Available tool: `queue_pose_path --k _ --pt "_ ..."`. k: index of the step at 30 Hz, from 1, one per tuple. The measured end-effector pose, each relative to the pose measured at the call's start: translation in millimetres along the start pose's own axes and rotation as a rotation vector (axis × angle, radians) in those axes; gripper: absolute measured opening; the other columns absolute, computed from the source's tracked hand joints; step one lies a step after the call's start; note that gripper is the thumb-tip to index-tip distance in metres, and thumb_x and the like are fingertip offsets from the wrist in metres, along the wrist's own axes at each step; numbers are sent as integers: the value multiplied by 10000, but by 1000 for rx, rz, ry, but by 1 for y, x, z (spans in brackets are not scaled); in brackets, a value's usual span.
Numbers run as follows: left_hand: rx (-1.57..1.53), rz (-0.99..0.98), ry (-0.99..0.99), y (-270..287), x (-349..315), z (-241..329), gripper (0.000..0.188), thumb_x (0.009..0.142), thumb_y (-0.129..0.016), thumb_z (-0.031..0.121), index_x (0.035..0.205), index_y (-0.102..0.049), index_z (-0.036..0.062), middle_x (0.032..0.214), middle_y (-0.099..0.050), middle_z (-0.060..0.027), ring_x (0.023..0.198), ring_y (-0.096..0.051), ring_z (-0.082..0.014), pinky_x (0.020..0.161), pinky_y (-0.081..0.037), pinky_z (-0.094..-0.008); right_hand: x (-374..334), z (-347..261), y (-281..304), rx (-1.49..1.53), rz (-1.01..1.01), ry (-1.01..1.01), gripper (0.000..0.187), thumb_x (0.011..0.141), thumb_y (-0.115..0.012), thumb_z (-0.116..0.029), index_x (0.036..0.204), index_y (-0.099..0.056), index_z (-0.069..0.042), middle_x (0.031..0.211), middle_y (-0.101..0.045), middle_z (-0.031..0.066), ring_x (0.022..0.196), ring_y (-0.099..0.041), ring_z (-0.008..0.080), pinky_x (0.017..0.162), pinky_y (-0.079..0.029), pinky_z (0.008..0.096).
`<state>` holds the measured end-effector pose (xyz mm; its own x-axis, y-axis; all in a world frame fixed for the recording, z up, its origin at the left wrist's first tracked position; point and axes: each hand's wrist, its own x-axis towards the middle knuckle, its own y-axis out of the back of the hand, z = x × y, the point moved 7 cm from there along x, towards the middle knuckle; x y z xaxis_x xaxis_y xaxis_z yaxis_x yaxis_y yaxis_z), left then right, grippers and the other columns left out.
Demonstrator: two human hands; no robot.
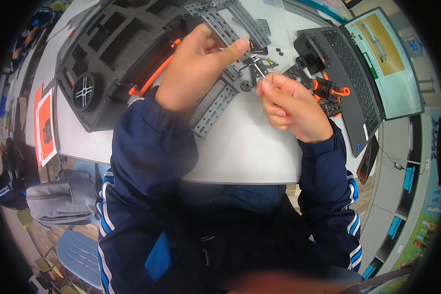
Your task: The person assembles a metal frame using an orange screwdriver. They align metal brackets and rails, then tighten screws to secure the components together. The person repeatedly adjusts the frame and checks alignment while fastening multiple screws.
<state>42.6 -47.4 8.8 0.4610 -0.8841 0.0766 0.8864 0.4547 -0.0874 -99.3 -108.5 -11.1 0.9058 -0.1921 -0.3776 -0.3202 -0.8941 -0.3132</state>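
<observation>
My left hand (193,66) is closed around a grey perforated metal channel frame (221,28), with the thumb pressed along its side. In my right hand (296,105), thumb and forefinger pinch a thin silver rod-like tool (260,69). Its far end points at small dark parts (250,60) by the frame's lower end; whether it touches them I cannot tell. Beneath my left hand, another grey perforated channel (215,111) lies on the white table. A small round black hub (246,86) rests between the two hands.
An open black case with cut foam (117,39) and an orange handle (154,76) stands at the left, a black wheel (85,92) on it. Black-and-orange modules (328,93) sit beside the open laptop (350,63) at the right. Small fasteners (270,61) lie beyond my hands.
</observation>
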Motion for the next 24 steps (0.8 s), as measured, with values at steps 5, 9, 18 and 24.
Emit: queue_pose_path --k 5,9,18,24 --pt "-90 9 2 0 0 -3 349 905 -618 201 1186 -528 14 1059 -655 -92 983 -608 -148 853 -483 -289 3 6 -2 -20 26 11 222 1014 -394 -267 963 -451 -59 585 -360 -39 432 -237 29 405 -201 196" --pt "-170 -37 -22 -4 0 -2 357 914 -605 198 1208 -509 18 1132 -621 -109 1033 -599 -185 905 -479 -332 3 6 -1 -83 66 41 232 1015 -388 -273 967 -450 -54 586 -363 -36 429 -240 32 405 -204 197" --pt "-339 -88 -9 -10 -1 0 343 955 -512 142 1254 -454 -16 1258 -542 -174 1153 -550 -249 967 -451 -381 -1 3 -7 -63 22 46 293 1022 -353 -306 1018 -459 -33 569 -326 -42 427 -220 33 406 -190 203" --pt "-317 -152 -40 -12 2 -1 356 953 -516 163 1225 -433 -50 1194 -599 -165 1067 -576 -206 919 -447 -338 -1 1 -3 -29 26 53 305 1019 -364 -321 969 -476 -42 557 -323 -49 427 -216 35 413 -196 206"
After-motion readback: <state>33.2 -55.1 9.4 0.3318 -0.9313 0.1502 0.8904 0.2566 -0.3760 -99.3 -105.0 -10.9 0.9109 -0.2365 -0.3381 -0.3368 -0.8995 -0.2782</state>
